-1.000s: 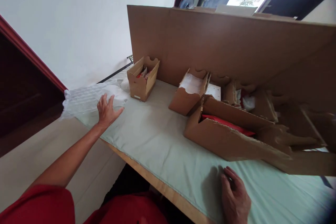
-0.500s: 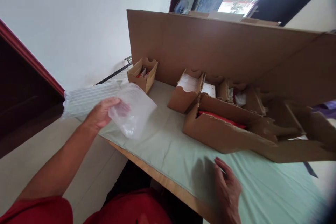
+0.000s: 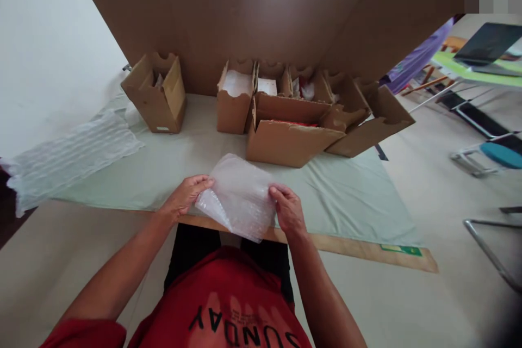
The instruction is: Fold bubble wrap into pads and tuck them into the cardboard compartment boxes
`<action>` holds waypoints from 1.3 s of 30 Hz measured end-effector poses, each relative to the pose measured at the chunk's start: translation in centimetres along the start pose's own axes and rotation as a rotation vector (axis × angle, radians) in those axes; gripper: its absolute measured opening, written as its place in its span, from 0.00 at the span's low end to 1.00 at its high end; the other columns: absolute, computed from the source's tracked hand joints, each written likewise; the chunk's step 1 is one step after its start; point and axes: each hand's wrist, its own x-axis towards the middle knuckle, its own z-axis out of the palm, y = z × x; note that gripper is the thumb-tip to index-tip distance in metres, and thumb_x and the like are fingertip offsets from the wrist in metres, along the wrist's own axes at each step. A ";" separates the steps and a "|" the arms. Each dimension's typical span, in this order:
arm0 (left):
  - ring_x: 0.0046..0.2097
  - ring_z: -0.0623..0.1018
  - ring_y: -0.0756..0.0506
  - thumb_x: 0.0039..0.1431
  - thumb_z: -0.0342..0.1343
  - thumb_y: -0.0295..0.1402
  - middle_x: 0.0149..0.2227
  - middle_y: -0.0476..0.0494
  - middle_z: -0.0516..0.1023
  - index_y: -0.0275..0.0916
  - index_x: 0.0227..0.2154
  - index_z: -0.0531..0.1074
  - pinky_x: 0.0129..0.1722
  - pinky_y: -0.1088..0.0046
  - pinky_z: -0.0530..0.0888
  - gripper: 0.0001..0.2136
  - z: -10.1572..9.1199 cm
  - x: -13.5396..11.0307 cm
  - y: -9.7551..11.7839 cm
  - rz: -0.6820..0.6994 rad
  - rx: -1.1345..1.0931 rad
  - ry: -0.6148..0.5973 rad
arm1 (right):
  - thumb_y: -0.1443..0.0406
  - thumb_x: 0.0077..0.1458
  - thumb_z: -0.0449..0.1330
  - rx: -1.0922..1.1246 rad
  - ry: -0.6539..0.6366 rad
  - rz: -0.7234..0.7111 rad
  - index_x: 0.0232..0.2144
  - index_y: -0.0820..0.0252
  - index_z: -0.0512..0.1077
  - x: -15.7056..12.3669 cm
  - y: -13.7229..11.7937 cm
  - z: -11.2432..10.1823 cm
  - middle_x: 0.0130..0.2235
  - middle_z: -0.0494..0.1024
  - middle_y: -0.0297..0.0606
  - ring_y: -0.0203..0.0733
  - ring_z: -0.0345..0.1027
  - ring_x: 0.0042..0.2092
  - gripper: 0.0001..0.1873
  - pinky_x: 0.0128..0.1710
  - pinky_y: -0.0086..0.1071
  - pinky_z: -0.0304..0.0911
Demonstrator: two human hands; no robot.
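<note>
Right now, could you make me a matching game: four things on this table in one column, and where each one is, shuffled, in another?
1. bubble-wrap bag
2. bubble-wrap stack
3. lone small box
4. tall cardboard sheet

A. upright behind the row of boxes
B. held between left hand and right hand
C. lying at the left end of the table
D. standing apart, left of the row

Pairs: 1-B, 2-C, 3-D, 4-A.

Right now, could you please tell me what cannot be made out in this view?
Head view only.
- Contents of the large box: its front wall hides all but a red strip.
- Items in the small left box: too small, walled in.
- Top right corner: pixelated.
- Side edges of the bubble-wrap sheet: covered by the left hand and right hand.
</note>
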 end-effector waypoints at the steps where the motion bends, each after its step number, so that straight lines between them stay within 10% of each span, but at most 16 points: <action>1: 0.27 0.74 0.51 0.39 0.72 0.41 0.27 0.50 0.78 0.35 0.33 0.78 0.27 0.76 0.68 0.19 0.0 0.0 0.0 -0.017 0.053 -0.039 | 0.52 0.39 0.72 0.008 0.037 -0.019 0.29 0.57 0.78 0.2 -0.2 -0.1 0.29 0.78 0.34 0.39 0.68 0.30 0.18 0.31 0.33 0.65; 39: 0.26 0.71 0.51 0.45 0.69 0.34 0.23 0.51 0.71 0.35 0.22 0.73 0.26 0.74 0.75 0.10 -2.1 1.5 -1.5 0.183 0.275 -0.054 | 0.50 0.43 0.65 -0.272 0.145 -0.158 0.21 0.55 0.64 -0.5 2.1 -0.8 0.20 0.60 0.26 0.33 0.51 0.25 0.19 0.23 0.30 0.49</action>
